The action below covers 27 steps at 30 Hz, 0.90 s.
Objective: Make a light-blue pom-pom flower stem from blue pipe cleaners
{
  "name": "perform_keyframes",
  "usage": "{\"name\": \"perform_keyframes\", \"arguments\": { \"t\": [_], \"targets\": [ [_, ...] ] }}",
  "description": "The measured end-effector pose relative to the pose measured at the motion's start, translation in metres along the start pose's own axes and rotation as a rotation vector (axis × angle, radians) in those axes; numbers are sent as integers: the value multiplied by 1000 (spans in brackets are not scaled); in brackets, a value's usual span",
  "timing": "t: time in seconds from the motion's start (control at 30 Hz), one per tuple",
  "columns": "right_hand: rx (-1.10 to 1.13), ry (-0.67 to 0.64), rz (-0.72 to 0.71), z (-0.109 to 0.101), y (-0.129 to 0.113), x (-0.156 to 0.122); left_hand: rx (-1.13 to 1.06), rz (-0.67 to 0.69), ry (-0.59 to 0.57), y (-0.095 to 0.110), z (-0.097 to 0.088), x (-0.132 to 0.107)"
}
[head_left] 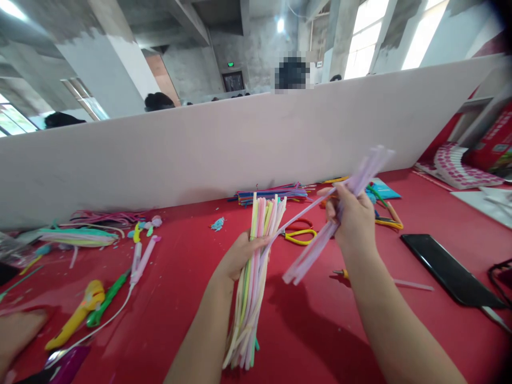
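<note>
My left hand (242,256) is closed around a thick upright bundle of pastel pipe cleaners (250,309) in yellow, pink, white and lilac. To its right, my right hand (352,213) grips a smaller bunch of lilac pipe cleaners (310,256), tilted and blurred at the top. A single lilac strand (296,216) slants between the right hand and the left-hand bundle. Yellow-handled pliers (300,237) lie on the table behind, between the two hands. A small yellow-handled tool (342,273) rests beneath the right forearm, partly hidden.
The red table (168,320) ends at a white partition (224,144). Darker pipe cleaners (276,194) lie along it. At left are a corded pink tool (144,261), a yellow tool (78,314) and another person's hand (22,333). A black phone (448,269) lies right.
</note>
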State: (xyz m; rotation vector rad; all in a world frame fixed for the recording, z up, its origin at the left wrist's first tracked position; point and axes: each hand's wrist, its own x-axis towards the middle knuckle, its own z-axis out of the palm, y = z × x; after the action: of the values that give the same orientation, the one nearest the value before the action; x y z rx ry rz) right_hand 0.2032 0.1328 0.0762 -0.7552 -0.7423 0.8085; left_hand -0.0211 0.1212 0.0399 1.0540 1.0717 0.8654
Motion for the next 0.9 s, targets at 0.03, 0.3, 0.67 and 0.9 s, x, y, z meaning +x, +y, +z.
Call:
{"name": "perform_keyframes", "arguments": {
  "t": [0.03,0.3,0.67,0.9],
  "targets": [
    [36,63,-49,-2,-2,1,6,-10,10,-1,-4,1],
    [229,214,-136,-33,-25,21,-120,1,121,-14,-39,17],
    [-61,-407,351,24,7,-30,-191,51,-56,3,-16,2],
    [-205,-543,465,45,27,-53,-86,296,42,8,3,-6]
  ]
}}
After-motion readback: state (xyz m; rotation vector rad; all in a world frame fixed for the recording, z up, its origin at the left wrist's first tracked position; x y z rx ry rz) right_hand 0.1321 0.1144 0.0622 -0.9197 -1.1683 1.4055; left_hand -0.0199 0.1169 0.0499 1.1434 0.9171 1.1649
